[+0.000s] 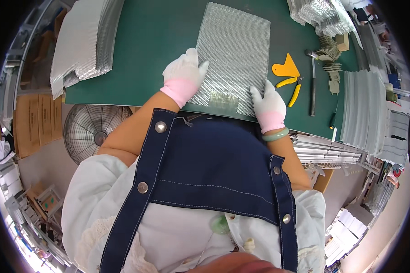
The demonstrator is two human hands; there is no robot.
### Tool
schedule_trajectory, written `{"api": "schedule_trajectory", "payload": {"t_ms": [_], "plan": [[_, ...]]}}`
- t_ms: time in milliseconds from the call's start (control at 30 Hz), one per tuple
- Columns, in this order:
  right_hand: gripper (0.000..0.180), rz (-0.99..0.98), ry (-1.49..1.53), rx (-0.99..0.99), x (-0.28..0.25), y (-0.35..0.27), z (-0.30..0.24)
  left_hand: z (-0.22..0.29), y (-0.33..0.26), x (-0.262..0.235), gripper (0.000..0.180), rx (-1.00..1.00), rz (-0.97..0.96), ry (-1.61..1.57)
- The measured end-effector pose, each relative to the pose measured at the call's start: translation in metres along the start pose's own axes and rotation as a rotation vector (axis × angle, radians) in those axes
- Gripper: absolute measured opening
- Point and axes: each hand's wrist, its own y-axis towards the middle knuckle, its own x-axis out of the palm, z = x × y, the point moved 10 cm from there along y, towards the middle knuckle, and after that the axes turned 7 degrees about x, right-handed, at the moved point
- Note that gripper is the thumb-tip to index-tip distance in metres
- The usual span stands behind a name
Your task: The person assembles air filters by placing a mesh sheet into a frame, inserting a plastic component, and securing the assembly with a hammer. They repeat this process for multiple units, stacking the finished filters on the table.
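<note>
A silver honeycomb-mesh panel (234,50) lies on the green work table, its near end by the front edge. Near that end is a rectangular greenish patch (224,103); I cannot tell whether it is a cut-out or a separate piece. My left hand (183,75), in a white glove with a pink cuff, grips the panel's left edge, thumb over the mesh. On the lower right edge, my right hand (269,105), gloved alike, holds the panel between thumb and fingers. Some fingertips are hidden.
Right of the panel lie an orange scraper (286,67), yellow-handled cutters (294,93) and a hammer (313,86). Stacks of mesh panels stand at left (77,45) and right (364,111). Small grey pieces (330,49) lie at the far right. A floor fan (93,129) stands below the table.
</note>
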Motion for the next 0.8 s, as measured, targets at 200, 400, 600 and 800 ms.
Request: {"api": "schedule_trajectory", "payload": {"t_ms": [200,400,600,800], "plan": [[0.059,0.092,0.088,-0.03,-0.003,-0.007,0.002,0.002,-0.003,-0.003,0.049,0.049,0.084,-0.017],[0.058,0.178,0.058,-0.076,-0.004,-0.009,0.001,0.005,-0.003,-0.007,0.051,0.062,0.099,-0.049],[0.056,0.257,0.148,-0.123,-0.008,-0.018,0.005,0.009,-0.007,-0.012,0.051,0.181,0.202,-0.14],[0.054,0.048,0.036,0.012,-0.003,-0.009,0.001,0.007,-0.001,-0.001,0.05,0.063,0.049,-0.031]]}}
